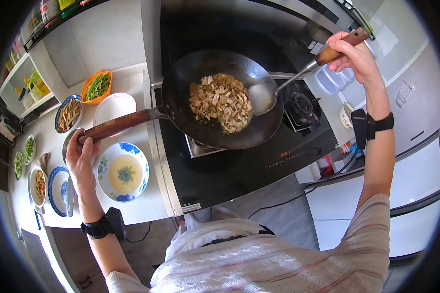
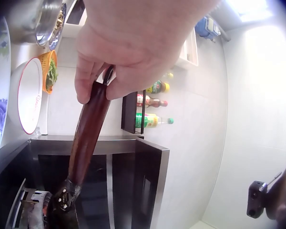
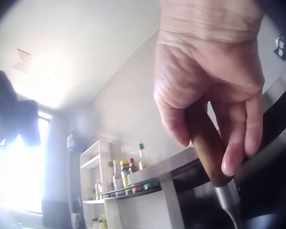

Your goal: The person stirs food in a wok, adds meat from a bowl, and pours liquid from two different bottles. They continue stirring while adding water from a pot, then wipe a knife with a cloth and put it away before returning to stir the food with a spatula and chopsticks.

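In the head view a dark wok (image 1: 261, 131) stands over the cooktop, tilted somewhat, with a pile of chopped meat pieces in sauce (image 1: 220, 102) in its middle. My left hand (image 1: 82, 161) grips the end of its wooden handle (image 1: 127, 123); the left wrist view shows thumb and fingers around that handle (image 2: 88, 136). With my right hand (image 1: 358, 59) I hold a metal ladle (image 1: 263, 99) by its wooden handle. Its round bowl rests inside the wok, against the food's right side. Fingers curl about the ladle handle (image 3: 207, 143) in the right wrist view.
A blue-flowered bowl of pale liquid (image 1: 123, 172) sits beneath the wok handle. Beside it are a white red-rimmed bowl (image 1: 115, 105), an orange basket of green strips (image 1: 97, 88) and several dishes of cut ingredients. A second burner (image 1: 302, 105) lies right of the wok.
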Demonstrator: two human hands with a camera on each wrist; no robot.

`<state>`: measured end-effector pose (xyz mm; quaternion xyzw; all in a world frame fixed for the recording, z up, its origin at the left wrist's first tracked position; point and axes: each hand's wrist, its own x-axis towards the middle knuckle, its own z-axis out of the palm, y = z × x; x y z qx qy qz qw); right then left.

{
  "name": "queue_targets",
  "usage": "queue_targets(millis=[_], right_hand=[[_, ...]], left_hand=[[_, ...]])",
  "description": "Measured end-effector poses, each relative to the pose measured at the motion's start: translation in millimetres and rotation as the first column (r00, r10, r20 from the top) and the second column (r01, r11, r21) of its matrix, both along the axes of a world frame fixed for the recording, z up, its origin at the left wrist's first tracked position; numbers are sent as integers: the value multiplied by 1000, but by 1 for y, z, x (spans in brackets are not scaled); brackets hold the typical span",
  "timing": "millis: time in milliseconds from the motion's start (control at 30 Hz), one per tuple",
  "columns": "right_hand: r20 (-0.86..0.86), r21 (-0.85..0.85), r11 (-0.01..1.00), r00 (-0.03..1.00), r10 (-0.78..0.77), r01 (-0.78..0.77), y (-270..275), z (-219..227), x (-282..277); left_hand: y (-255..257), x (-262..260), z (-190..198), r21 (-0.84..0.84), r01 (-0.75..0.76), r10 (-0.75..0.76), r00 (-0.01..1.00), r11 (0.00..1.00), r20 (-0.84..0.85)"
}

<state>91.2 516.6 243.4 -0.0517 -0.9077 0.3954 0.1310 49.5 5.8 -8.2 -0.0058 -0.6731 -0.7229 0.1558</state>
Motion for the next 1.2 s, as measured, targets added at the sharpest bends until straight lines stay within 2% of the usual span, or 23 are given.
queue_targets(millis=[33, 100, 133, 200, 233, 300, 333, 400, 533, 567, 633, 667, 733, 800, 867, 933, 1000, 1033, 1100, 1133, 1200], right_hand=[[-1, 3, 1000, 1000, 0, 0, 2, -7, -3], [12, -136, 972, 981, -193, 193, 10, -34, -11], [-5, -281, 949, 988, -152, 144, 12, -59, -12], [-53, -451, 892, 998, -33, 5, 5, -89, -12], [-55, -455, 890, 998, -27, -1, 6, -87, -13], [-175, -377, 914, 980, 93, -154, 9, -82, -10], [-174, -380, 913, 981, 87, -148, 10, -82, -13], [-244, -229, 949, 957, 157, -214, 6, -81, -22], [-156, -253, 893, 927, 342, -372, -25, -91, -22], [-156, -255, 892, 926, 343, -373, -30, -83, -15], [-160, -103, 857, 858, 487, -506, -44, -54, 4], [-154, -104, 856, 859, 489, -506, -48, -42, 13], [-178, -27, 807, 797, 577, -590, -51, -26, 29], [-130, 10, 820, 812, 568, -572, -61, -40, 33], [-106, 17, 895, 889, 445, -446, -54, -49, 25], [-95, -111, 963, 967, 236, -245, -32, -38, 19], [-40, -84, 995, 998, 49, -52, -8, -15, 17], [-41, -80, 995, 998, 49, -52, 3, -9, 13], [89, -94, 987, 989, -119, 127, 16, -5, 6], [89, -93, 987, 989, -120, 128, 15, -18, 3], [56, -341, 910, 972, -230, 235, 5, -60, -3]], left_hand=[[0, 0, 0, 2, 1, -1, 1000, 1000, -5], [1, -1, 0, 1, -9, 9, 1000, 1000, -4], [1, 0, -1, -3, -17, 17, 1000, 1000, -2], [0, -2, -2, 2, -6, 6, 1000, 1000, -9], [-1, -2, -2, 3, 5, -5, 1000, 1000, -9], [-1, -1, -1, -4, 1, -1, 1000, 1000, -3], [0, -2, 0, -2, 3, -3, 1000, 1000, -3], [0, -3, -2, -1, -8, 8, 1000, 1000, -4], [2, -2, 1, -16, -19, 19, 1000, 1000, -5], [1, -2, 1, -17, -20, 20, 1000, 1000, -3], [0, -3, 0, -16, -10, 10, 1000, 1000, -1], [0, -4, -1, -13, -12, 12, 1000, 1000, 5], [1, -3, 1, -4, -20, 20, 1000, 1000, 6], [0, -4, -1, -7, -13, 13, 1000, 1000, 4], [1, -4, 0, -14, -5, 5, 1000, 1000, -2], [2, -3, 2, -9, -10, 11, 1000, 1000, 4], [2, -2, 2, -1, -9, 9, 1000, 1000, 4], [2, -2, 2, 6, -10, 10, 1000, 1000, 0], [2, -3, 1, 12, -8, 8, 1000, 1000, -10], [3, -2, 1, 15, -5, 6, 1000, 1000, -19], [2, -3, -1, 5, -4, 4, 1000, 1000, -16]])
